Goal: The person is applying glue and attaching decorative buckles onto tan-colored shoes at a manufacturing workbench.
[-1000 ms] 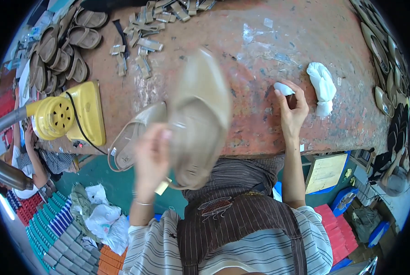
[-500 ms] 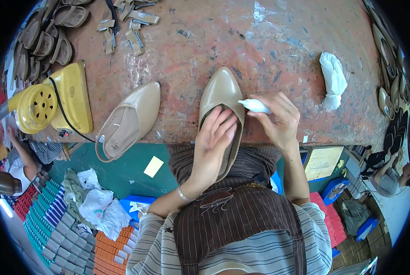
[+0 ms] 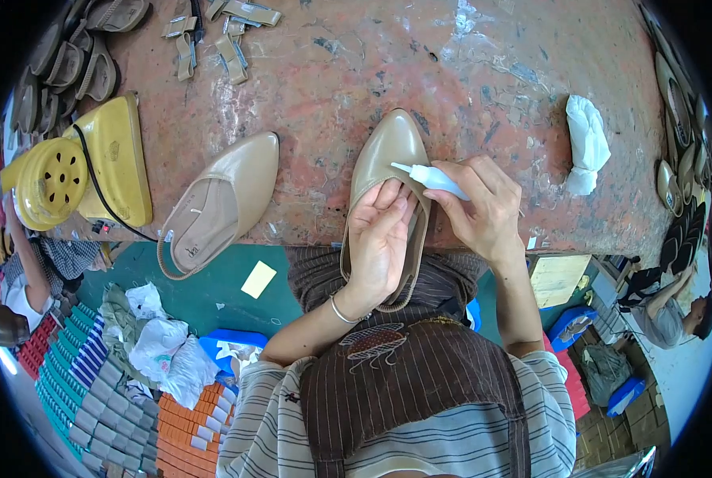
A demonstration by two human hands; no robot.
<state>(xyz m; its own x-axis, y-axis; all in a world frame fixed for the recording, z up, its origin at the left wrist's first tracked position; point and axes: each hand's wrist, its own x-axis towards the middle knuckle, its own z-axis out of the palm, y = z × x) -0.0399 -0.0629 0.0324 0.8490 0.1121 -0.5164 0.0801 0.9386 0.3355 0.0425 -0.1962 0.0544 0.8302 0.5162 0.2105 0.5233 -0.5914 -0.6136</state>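
Note:
A beige pointed slingback shoe point(image 3: 392, 142) lies at the middle of the table's near edge, toe away from me, its heel part reaching over my lap. My left hand point(image 3: 378, 243) is inside it, palm up, fingers tucked under the front of the opening and thumb bent over; it grips the upper there. My right hand point(image 3: 487, 203) is closed round a small white squeeze bottle point(image 3: 442, 181) with a thin nozzle. The nozzle points left over the shoe's upper, close to the opening's rim; whether it touches cannot be made out. A matching slingback point(image 3: 254, 171) lies to the left.
A yellow machine point(image 3: 117, 163) with a black cable stands at the table's left. Sandals point(image 3: 101, 72) are heaped behind it, beside loose beige straps point(image 3: 232, 60). On the right lie a white wrapped bundle point(image 3: 585, 143) and rows of shoes point(image 3: 674, 179). Other people sit at both sides.
My left hand has turned palm up, its fingers going deeper under the shoe's upper. The bottle has shifted slightly, its nozzle now farther left over the upper.

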